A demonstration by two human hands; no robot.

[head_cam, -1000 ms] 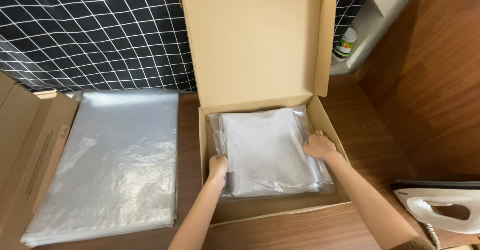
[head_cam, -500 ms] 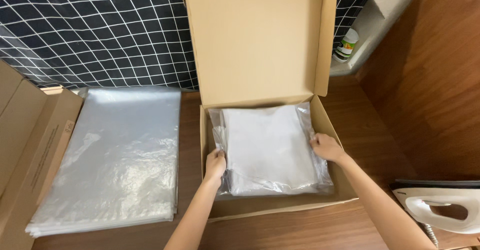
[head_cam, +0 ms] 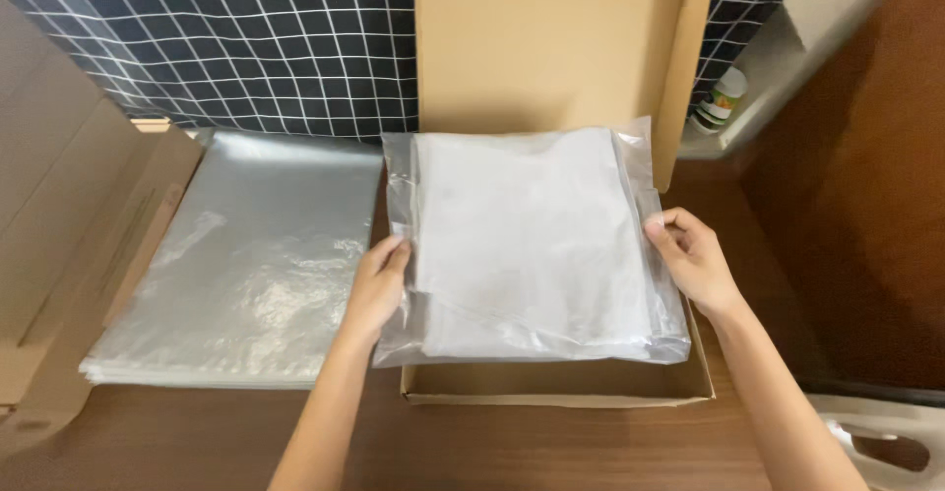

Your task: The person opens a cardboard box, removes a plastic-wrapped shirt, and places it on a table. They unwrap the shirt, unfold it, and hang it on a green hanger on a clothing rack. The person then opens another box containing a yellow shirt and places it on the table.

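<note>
L hand & R hand each grasp a side edge of bagged white garment, keeping it level over open cardboard box.

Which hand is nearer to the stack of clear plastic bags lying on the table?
Left. The left hand grips the left edge of the bagged white garment, right beside the stack of clear plastic bags. The right hand holds the garment's far right edge.

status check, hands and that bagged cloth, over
Left hand and right hand grip bagged white cloth by its sides. Held above open cardboard box. Nothing blocking.
</note>
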